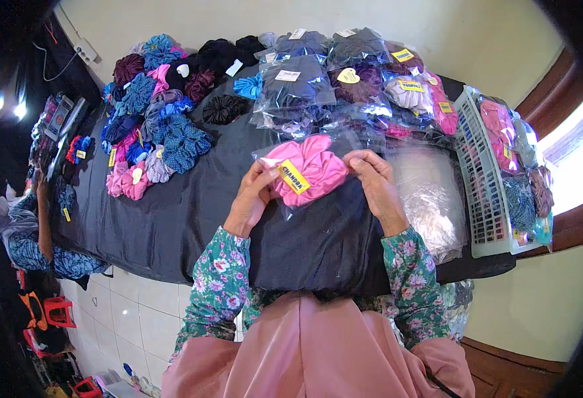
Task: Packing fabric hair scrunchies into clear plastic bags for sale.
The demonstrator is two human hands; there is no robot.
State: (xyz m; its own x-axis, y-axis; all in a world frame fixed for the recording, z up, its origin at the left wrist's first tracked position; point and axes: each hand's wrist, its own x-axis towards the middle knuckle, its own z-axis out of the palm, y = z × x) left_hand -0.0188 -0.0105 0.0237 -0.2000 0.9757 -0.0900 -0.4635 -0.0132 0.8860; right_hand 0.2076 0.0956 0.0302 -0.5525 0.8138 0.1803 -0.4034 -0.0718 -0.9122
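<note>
A bright pink satin scrunchie (318, 166) with a yellow tag (294, 177) bearing writing is inside a clear plastic bag (287, 213), held above the black cloth. My left hand (254, 196) grips its left side, thumb on top beside the tag. On the right, my right hand (377, 186) pinches the edge of the bag between thumb and fingertips. Just beyond the hands are stacked bagged scrunchies (294, 92), mostly dark. A pile of clear plastic bags (430, 204) lies right of my right hand.
Loose scrunchies (139, 94) in many colours are heaped on the black-covered table (172, 234), back left. A white plastic basket (485, 199) of bagged scrunchies stands at the right edge. Another person (43, 239) is at the far left, near red stools (58, 312) on the tiled floor.
</note>
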